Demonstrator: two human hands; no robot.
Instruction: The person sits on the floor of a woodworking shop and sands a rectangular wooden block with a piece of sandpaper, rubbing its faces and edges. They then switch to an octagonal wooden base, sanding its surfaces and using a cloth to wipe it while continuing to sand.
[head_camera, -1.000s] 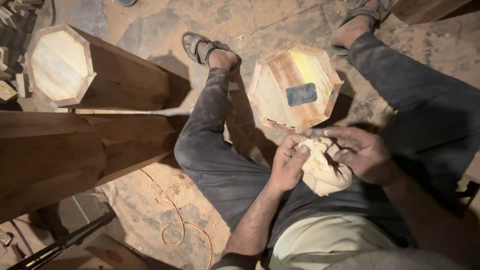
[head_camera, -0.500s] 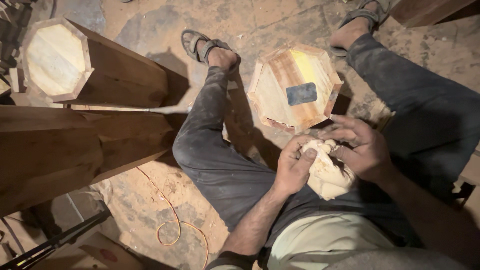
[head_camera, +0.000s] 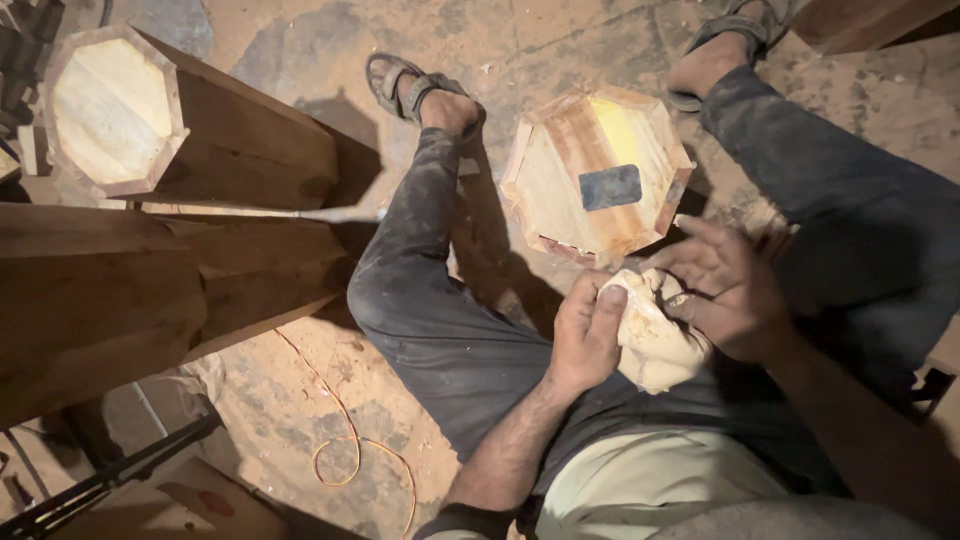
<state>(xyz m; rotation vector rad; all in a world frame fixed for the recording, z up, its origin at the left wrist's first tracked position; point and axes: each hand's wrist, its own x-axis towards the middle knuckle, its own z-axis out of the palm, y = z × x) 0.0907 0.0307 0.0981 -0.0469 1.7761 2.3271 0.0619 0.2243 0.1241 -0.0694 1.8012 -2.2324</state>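
Hollow octagonal wooden column (head_camera: 115, 110) is lying far left, pale panel closing its end. Left hand (head_camera: 588, 335) is curling round crumpled cream cloth wad (head_camera: 655, 340), thumb pressing on top. Right hand (head_camera: 725, 290) is spreading fingers w/ tips touching cloth. Cloth is sitting betw. both hands over lap, just below octagonal wooden piece (head_camera: 595, 175) w/ dark grey rectangular patch (head_camera: 611, 187).

The dusty dirt floor (head_camera: 560, 60) carries an eight-sided wooden block (head_camera: 595, 175) between the person's sandalled feet, two dark wooden posts (head_camera: 150, 280) at left, and a looping orange cord (head_camera: 345, 450).
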